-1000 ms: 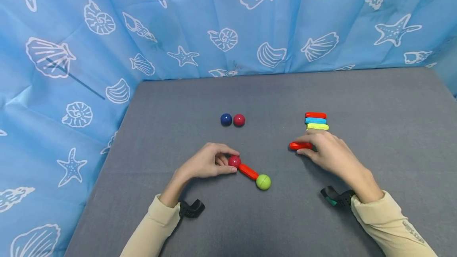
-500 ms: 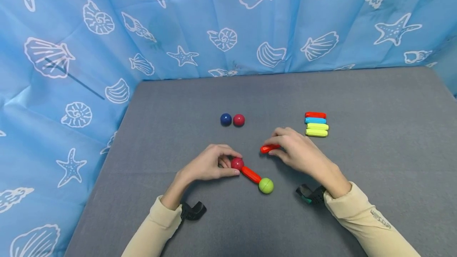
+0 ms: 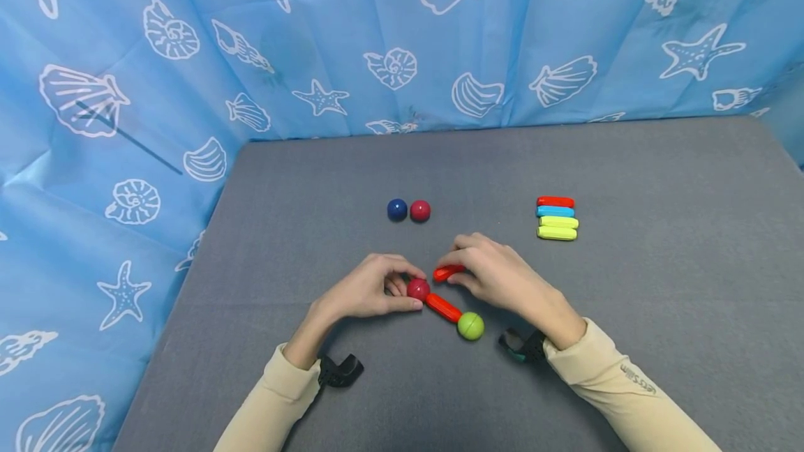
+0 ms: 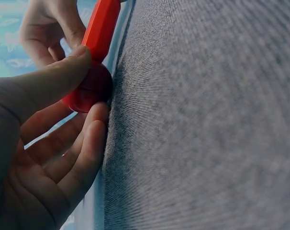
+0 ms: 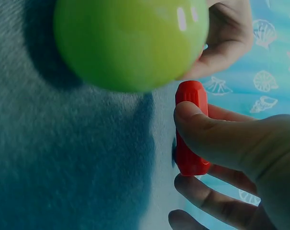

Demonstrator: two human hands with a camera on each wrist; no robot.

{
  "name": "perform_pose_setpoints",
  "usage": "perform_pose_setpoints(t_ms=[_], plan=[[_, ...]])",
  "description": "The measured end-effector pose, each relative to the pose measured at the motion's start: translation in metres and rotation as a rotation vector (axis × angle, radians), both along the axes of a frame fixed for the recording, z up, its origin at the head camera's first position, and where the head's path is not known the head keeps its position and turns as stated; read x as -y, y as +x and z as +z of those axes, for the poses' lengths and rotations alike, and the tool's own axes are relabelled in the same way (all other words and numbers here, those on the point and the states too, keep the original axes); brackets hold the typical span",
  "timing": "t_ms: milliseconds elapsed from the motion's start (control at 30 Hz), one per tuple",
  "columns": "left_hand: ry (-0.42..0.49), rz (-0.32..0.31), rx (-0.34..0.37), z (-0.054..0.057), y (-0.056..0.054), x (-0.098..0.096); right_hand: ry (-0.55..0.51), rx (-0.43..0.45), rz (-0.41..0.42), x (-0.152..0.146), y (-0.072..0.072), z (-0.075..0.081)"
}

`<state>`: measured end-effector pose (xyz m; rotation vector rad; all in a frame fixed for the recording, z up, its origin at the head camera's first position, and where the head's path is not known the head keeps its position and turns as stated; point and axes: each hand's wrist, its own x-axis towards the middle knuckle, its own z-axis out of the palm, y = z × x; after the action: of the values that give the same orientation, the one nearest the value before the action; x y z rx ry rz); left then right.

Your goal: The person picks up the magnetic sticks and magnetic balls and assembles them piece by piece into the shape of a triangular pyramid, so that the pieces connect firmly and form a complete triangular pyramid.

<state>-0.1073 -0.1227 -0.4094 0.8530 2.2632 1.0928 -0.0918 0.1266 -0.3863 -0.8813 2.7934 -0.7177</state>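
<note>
My left hand [image 3: 370, 288] pinches a dark red ball [image 3: 417, 289] between thumb and fingers. A red rod [image 3: 444, 307] runs from that ball to a green ball [image 3: 470, 326], the three forming one row on the table. In the right wrist view the green ball [image 5: 130, 43] looms large near the camera. A second red rod [image 5: 192, 148] is pinched by my right hand [image 3: 496, 274], just behind the dark red ball and apart from it in the head view. The left wrist view shows the joined red rod [image 4: 101, 31] meeting the dark red ball [image 4: 90, 88].
A blue ball [image 3: 397, 210] and another red ball [image 3: 420, 211] sit side by side farther back. To the right lies a stack-like row of rods: red [image 3: 555, 201], blue [image 3: 555, 212] and two yellow [image 3: 557, 234]. A blue shell-patterned curtain [image 3: 389, 40] borders the grey table [image 3: 283, 187].
My right hand has carried the second red rod leftward from beside the row of rods to near the dark red ball. The left hand and the joined pieces have shifted slightly right.
</note>
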Motion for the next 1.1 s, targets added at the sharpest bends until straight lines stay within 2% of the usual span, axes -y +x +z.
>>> perform_pose_setpoints(t_ms=[367,867,1100], plan=[[0.002,-0.011,-0.017,-0.0024,-0.0010,0.0001,-0.007,0.014,0.043,0.0072,0.0014,-0.0026],[0.003,-0.008,-0.031,-0.0009,0.0002,-0.0003,-0.023,-0.001,0.056,0.0082,0.0025,-0.0054],[0.005,0.003,-0.012,-0.0013,0.0009,-0.0012,-0.030,-0.006,0.064,0.0068,0.0028,-0.0057]])
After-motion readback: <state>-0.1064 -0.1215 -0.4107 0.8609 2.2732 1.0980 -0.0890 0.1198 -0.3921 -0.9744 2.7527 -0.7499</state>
